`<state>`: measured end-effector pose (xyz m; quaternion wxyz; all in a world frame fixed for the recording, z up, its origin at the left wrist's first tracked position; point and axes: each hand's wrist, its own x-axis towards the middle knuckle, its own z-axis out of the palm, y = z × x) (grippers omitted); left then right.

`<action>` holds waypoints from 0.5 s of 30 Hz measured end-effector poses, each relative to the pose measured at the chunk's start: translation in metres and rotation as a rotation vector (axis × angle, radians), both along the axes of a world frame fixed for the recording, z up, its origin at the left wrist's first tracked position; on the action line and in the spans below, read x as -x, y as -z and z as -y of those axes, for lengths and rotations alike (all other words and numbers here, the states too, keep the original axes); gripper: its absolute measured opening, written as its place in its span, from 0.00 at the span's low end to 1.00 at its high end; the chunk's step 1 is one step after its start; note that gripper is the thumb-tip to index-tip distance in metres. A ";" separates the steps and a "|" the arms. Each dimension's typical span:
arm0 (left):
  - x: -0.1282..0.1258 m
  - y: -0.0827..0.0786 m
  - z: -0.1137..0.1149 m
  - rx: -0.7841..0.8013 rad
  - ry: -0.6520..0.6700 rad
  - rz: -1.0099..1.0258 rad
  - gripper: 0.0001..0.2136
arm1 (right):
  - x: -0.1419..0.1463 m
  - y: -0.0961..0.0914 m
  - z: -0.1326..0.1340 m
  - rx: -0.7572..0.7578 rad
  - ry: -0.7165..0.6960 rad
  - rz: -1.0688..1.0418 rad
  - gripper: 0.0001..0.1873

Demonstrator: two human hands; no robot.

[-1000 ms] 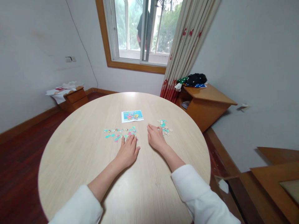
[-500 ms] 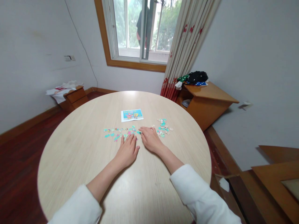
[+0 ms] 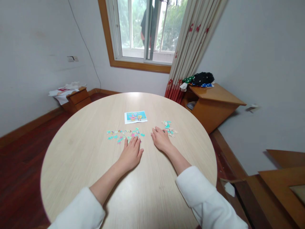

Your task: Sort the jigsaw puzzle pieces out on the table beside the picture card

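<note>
My left hand [image 3: 131, 154] lies palm down with its fingers spread, the fingertips on the lower edge of the left group of jigsaw puzzle pieces [image 3: 116, 137]. Those pieces are teal, green, yellow and pink, laid in rough rows. My right hand [image 3: 162, 139] rests on the table beside a second pile of jigsaw pieces [image 3: 170, 130], some teal and some pale side up. Its fingers are apart and slightly bent, partly covering the pile's left side. No piece shows in either hand. Beyond both groups lies a picture card [image 3: 136, 117] with pink and yellow cartoon figures.
The round wooden table [image 3: 83, 165] carries all the pieces. Past its far right edge stands a wooden cabinet [image 3: 214, 108] with dark and patterned cloth [image 3: 202, 79] on top. A curtain [image 3: 190, 47] hangs by the window. A low drawer unit [image 3: 79, 98] stands at far left.
My right hand has moved right, from the end of the left group to the right pile. A teal piece shows at the left group's right end. My left hand stays in place.
</note>
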<state>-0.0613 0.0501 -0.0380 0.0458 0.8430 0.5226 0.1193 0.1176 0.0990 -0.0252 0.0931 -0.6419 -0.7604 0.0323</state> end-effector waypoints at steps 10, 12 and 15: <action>-0.001 -0.003 0.002 0.014 -0.001 -0.002 0.22 | 0.004 0.008 -0.003 -0.087 -0.131 -0.274 0.22; -0.002 -0.006 0.003 0.034 -0.006 -0.016 0.22 | 0.003 0.009 -0.004 -0.087 -0.126 -0.278 0.21; -0.003 -0.012 0.005 0.058 -0.005 -0.031 0.23 | 0.003 0.006 -0.002 -0.087 -0.118 -0.260 0.20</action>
